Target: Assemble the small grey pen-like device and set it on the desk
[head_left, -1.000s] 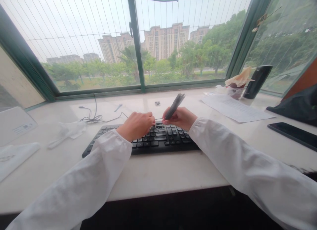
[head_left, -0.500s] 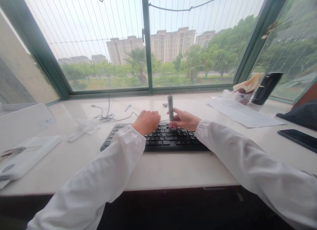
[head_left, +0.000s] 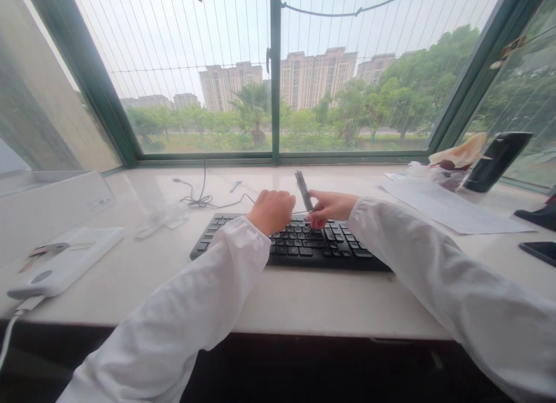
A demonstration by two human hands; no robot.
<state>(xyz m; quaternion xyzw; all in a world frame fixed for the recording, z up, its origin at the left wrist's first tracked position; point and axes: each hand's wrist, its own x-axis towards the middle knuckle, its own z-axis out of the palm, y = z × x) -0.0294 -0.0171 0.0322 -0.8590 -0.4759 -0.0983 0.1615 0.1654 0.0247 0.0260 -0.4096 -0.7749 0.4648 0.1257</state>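
Note:
My right hand (head_left: 329, 207) is closed on a slim grey bar-shaped tool (head_left: 303, 190), held between thumb and fingers. The bar leans to the left over the black keyboard (head_left: 304, 244), near its back edge; whether its lower end touches the keys I cannot tell. My left hand (head_left: 273, 212) is closed, knuckles up, above the middle of the keyboard's back edge. Its fingertips are hidden, so anything inside cannot be made out. White sleeves cover both arms, and the right one hides the keyboard's right end.
A coiled black cable (head_left: 200, 201) and a small blue strip (head_left: 235, 186) lie behind the keyboard. At left are crumpled clear plastic (head_left: 163, 218), a white box (head_left: 56, 203) and a white device (head_left: 82, 255) with keys. Right: paper (head_left: 443, 203), black cylinder (head_left: 497, 160), phone (head_left: 540, 252).
The grey bar has tipped from upright to leaning left, with my right hand turning it. My left hand stays closed. The view has swung, so the whole scene sits further right.

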